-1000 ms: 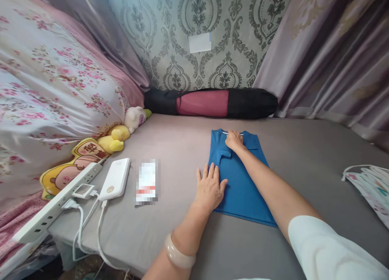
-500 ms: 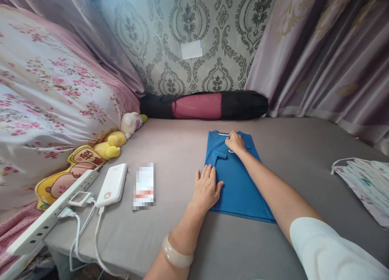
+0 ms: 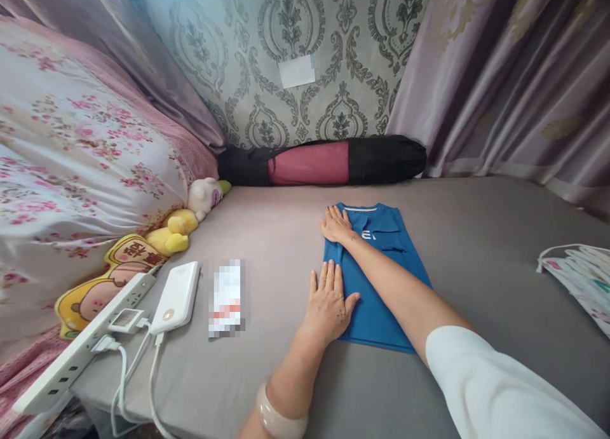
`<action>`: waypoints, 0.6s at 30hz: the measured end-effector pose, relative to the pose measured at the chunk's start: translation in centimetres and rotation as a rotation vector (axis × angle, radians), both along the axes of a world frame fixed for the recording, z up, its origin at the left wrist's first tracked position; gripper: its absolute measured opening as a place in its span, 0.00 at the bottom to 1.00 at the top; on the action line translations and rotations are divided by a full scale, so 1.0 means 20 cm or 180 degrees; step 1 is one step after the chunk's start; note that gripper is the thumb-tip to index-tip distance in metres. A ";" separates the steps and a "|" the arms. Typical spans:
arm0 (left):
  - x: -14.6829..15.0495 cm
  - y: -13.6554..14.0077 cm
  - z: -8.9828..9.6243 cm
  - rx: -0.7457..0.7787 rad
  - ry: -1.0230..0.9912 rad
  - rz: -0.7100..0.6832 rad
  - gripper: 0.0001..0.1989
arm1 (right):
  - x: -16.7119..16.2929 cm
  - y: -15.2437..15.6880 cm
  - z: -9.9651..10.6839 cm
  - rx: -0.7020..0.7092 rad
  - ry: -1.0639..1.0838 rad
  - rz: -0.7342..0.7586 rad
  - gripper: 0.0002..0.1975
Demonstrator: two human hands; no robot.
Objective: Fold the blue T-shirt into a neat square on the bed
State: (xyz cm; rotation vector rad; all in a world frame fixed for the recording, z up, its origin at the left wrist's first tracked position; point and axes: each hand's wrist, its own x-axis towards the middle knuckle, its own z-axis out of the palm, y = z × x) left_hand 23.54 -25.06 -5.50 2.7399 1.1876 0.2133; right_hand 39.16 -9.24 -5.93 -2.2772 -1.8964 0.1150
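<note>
A blue T-shirt [image 3: 376, 299] lies on the grey sheet with its sides turned inward and its collar at the far end. Part of a white print shows near the collar, between the folds. My left hand [image 3: 330, 304] rests flat on the shirt's near left edge, fingers outstretched. Farther up the same edge, my right hand [image 3: 337, 225] is laid flat beside the collar, with its fingers apart. Neither hand grips the cloth. My right forearm crosses over the shirt and hides part of its right side.
At the left are a white power bank [image 3: 175, 297], a power strip [image 3: 86, 344] with cables, and plush toys [image 3: 172, 230]. A blurred white packet [image 3: 227, 299] lies nearby. A black and pink rolled bag [image 3: 309, 162] lines the wall. A patterned drawstring bag [image 3: 579, 280] is at right.
My right hand has moved left from the collar's right side to the shirt's upper left edge and flattened out. The left hand stays almost in place. The view has shifted slightly.
</note>
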 end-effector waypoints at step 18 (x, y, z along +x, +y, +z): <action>-0.06 0.18 0.11 -0.1217 -0.3529 0.1745 0.14 | -0.04 -0.19 0.11 -0.0370 0.0371 0.0111 0.35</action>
